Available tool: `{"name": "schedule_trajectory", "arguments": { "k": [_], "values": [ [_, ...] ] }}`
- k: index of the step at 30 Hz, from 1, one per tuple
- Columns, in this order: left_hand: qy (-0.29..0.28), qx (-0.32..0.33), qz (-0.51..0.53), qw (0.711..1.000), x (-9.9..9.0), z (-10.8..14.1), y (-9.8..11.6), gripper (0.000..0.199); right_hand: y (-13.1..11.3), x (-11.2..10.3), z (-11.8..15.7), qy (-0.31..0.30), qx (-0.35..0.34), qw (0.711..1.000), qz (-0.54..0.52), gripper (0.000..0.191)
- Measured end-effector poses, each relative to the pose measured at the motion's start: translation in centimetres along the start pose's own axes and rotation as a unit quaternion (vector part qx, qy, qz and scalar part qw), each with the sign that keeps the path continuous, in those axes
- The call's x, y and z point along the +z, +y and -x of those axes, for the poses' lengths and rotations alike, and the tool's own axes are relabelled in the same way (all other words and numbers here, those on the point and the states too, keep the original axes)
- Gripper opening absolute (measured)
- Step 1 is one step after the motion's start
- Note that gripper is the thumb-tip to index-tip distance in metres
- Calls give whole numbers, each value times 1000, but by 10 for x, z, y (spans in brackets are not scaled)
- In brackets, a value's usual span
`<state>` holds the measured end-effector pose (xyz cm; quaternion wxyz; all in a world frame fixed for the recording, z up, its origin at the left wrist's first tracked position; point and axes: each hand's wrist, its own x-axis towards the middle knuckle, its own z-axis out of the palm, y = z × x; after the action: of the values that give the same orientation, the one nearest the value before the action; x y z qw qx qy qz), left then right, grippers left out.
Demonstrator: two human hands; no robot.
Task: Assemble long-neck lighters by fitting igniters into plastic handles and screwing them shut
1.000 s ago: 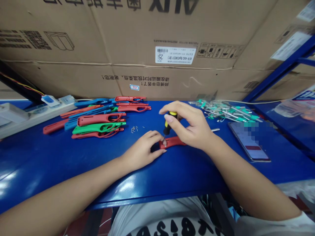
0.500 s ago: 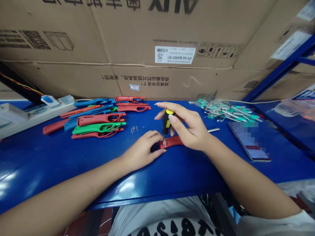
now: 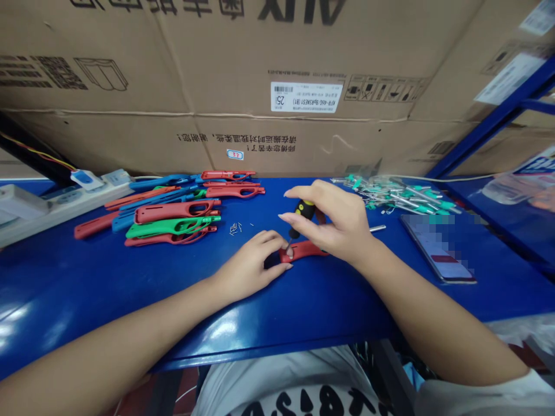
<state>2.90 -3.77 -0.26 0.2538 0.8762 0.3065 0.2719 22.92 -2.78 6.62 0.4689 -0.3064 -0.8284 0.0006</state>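
A red long-neck lighter [image 3: 306,249] lies on the blue tabletop, its metal tube [image 3: 377,229] showing beyond my right hand. My left hand [image 3: 249,263] grips the lighter's near-left end between thumb and fingers. Above it, my right hand [image 3: 336,219] is curled around a short black-and-yellow screwdriver [image 3: 302,212]. The screwdriver leans with its handle to the right, and its shaft goes down to the lighter's end beside my left fingertips. Whether the tip sits in a screw is too small to tell. My right hand hides the lighter's middle.
Small loose screws [image 3: 235,229] lie left of the lighter. Red, green and blue lighter casings [image 3: 173,226] are piled at the left, near a power strip [image 3: 65,202]. Metal tubes with green parts [image 3: 403,196] and a phone [image 3: 437,248] lie right. A cardboard box [image 3: 217,86] stands behind.
My right hand has turned, and the screwdriver's handle has tipped to the right, from nearly upright. The left hand and the lighter have stayed in place.
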Motion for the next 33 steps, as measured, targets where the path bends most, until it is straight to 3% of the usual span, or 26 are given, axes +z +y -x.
{"name": "schedule_trajectory", "arguments": {
  "k": [5, 10, 16, 21, 26, 30, 33],
  "values": [
    [0, -9, 0, 1000, -1, -1, 2, 10, 1, 0, -1, -96, 47, 988, -109, 40],
    [2, -1, 1, 1000, -1, -1, 2, 10, 2, -1, -1, -29, 23, 999, -2, 30],
    [7, -3, -6, 1000, -1, 0, 1, 10, 1, 0, 0, -72, 27, 989, -130, 35],
    [-9, -6, 6, 1000, -1, -1, 2, 8, 2, 0, 0, -11, -13, 1000, -3, 30],
    [1, -15, -5, 1000, -2, 0, 2, 10, 1, -1, -2, -53, 21, 991, -122, 35],
    [-3, -7, 4, 1000, -1, 0, 2, 8, 4, -1, -3, -12, -23, 1000, 0, 28],
    [-2, -9, 7, 1000, -1, -1, 2, 9, 2, -1, -4, -37, -14, 999, -28, 34]
  ]
}}
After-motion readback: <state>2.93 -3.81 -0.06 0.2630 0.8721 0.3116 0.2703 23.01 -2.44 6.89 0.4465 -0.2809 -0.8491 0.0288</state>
